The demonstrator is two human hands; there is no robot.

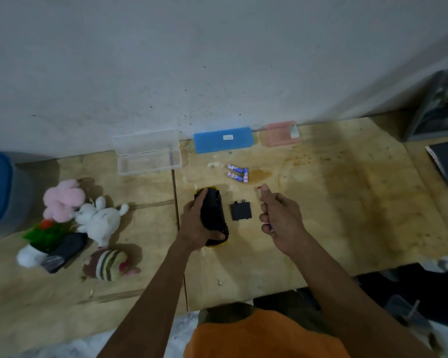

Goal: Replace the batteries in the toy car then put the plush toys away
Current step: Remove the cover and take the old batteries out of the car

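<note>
While the head view is the only view on hand, all entries below are taken from it.

Toy car (214, 218): upside down on the wooden table (347, 202), black underside up, yellow trim showing at both ends.
Left hand (197, 226): wrapped round the car, fingers over its far end and thumb at the near end, pinning it to the table.
Right hand (279, 218): curled round batteries; a red-tipped end shows above the thumb and a blue end below the fingers. How many it holds cannot be told.
Battery cover (241, 211): off, lying flat just right of the car, between the two hands.
Loose batteries (238, 173): three or so blue-and-white cells in a cluster beyond the car, near the blue case (224, 139).
Plush toys (88, 223): pink, white, green and striped, heaped well to the left, untouched.
Step, as judged: the battery swap is mid-way, the compartment open.
Doing it well: keep the car steady, keep the held cells apart from the loose cluster, and match polarity in the bay.
Edges: the near table edge lies close to the forearms; a seam runs just left of the car.
Open room: bare board to the right of the right hand serves for setting cells down.
</note>
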